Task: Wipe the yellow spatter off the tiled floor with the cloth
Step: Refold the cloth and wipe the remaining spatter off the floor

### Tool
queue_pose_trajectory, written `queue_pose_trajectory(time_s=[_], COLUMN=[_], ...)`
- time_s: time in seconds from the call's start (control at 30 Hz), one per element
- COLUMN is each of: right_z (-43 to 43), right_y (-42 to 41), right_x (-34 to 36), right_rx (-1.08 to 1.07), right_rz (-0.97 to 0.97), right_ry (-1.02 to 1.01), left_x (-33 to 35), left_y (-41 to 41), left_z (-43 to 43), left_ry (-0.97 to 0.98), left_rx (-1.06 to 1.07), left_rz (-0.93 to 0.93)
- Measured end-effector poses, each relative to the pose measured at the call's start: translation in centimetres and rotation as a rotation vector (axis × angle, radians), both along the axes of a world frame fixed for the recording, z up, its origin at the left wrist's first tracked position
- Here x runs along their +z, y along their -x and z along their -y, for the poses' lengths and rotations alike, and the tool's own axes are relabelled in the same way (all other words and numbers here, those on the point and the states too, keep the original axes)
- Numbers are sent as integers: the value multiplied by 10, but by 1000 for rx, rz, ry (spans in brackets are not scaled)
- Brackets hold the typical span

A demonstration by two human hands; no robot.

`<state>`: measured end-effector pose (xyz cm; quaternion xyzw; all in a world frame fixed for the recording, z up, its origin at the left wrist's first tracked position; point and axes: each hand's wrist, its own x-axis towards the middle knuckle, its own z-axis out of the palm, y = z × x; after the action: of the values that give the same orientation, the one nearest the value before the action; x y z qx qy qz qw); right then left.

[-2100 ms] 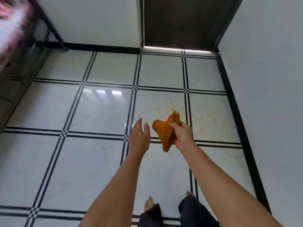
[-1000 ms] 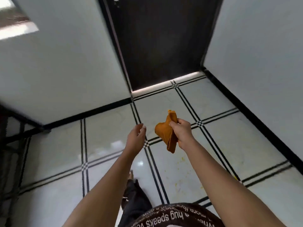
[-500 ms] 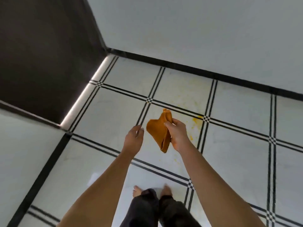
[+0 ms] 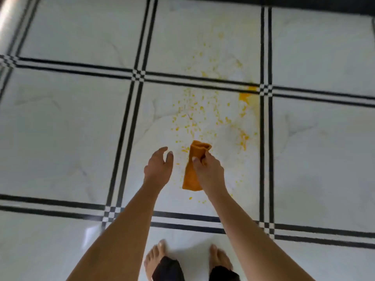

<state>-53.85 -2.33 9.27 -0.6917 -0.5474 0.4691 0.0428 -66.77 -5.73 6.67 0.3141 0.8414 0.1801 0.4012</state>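
An orange cloth (image 4: 192, 169) hangs from my right hand (image 4: 209, 169), which pinches its upper part between thumb and fingers, well above the floor. Beside it, my left hand (image 4: 158, 167) hovers with relaxed fingers and holds nothing. Yellow spatter (image 4: 203, 116) speckles the white tiled floor (image 4: 60, 128) straight ahead of the hands, spread over two tiles. A denser yellow blotch (image 4: 244, 97) lies by a black grout crossing to the right.
My bare feet (image 4: 158, 258) stand on the tile just below the spattered one. Black double lines split the floor into large squares. A dark skirting strip (image 4: 304, 2) runs along the top edge, and a bright strip (image 4: 8, 15) shows at the top left.
The view has swung round and down, so the spattered tiles now lie straight ahead. The cloth stays pinched in my right hand; my left hand stays beside it, holding nothing.
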Motion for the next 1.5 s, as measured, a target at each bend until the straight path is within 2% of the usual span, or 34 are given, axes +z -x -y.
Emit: queue_pose_trajectory(time_s=[0.1, 0.2, 0.27, 0.33, 0.47, 0.57, 0.63, 0.7, 0.8, 0.87, 1.0, 1.07, 1.17, 1.23, 1.3, 1.4, 1.43, 1.5], right_z=[5, 15, 23, 22, -43, -112, -101, -37, 54, 23, -99, -92, -1, 21, -19, -104, -115, -90], right_y=[12, 29, 33, 32, 41, 60, 51, 25, -13, -4, 54, 51, 20, 8, 26, 68, 72, 63], right_x=[-106, -194, -238, -258, -279, -279, -284, -281, -271, -276, -281, -284, -280, -279, -280, -277, -280, -281], right_rx=[-60, 102, 234, 273, 339, 437, 435, 380, 413, 382, 326, 307, 338, 370, 327, 342, 366, 385], right_rz=[5, 143, 351, 471, 476, 470, 499, 519, 550, 530, 546, 552, 574, 574, 542, 527, 529, 542], right_ry=[3, -74, -260, -442, -619, -608, -652, -712, -689, -683, -612, -641, -727, -718, -703, -570, -556, -654], left_x=[-103, -172, -203, -222, -247, -254, -252, -250, -251, -254, -254, -254, -255, -254, -254, -254, -254, -251], left_y=[12, 27, 43, 56, 64, 63, 63, 64, 62, 63, 64, 64, 64, 62, 64, 64, 64, 65], left_z=[4, 6, 0, -10, -24, -24, -25, -27, -23, -25, -25, -25, -24, -26, -27, -24, -25, -26], left_ry=[5, -51, -88, -146, -208, -218, -220, -216, -213, -213, -209, -211, -217, -225, -223, -217, -215, -215], left_rx=[-151, -303, -354, -375, -414, -393, -404, -402, -410, -413, -426, -423, -417, -418, -415, -425, -431, -420], left_rz=[-168, -357, -452, -507, -599, -627, -625, -617, -633, -640, -634, -632, -638, -643, -640, -641, -641, -623])
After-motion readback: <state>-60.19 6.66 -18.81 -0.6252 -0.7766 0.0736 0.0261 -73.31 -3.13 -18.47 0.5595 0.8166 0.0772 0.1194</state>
